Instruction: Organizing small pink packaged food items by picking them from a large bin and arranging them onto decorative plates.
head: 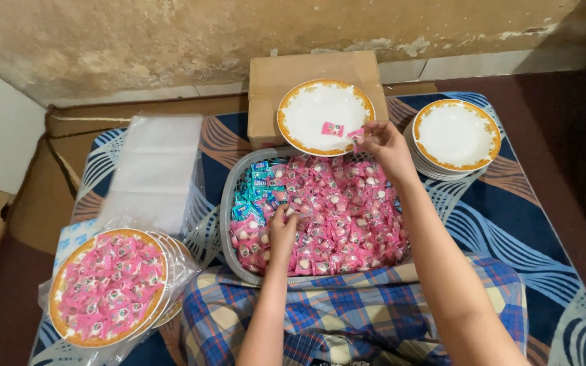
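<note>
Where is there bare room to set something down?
Bare patterned blue cloth lies right of the grey basket of pink sweets, below the stacked gold-rimmed white plates. It is crowded on the left: clear plastic bags, bagged plate of sweets.
</note>
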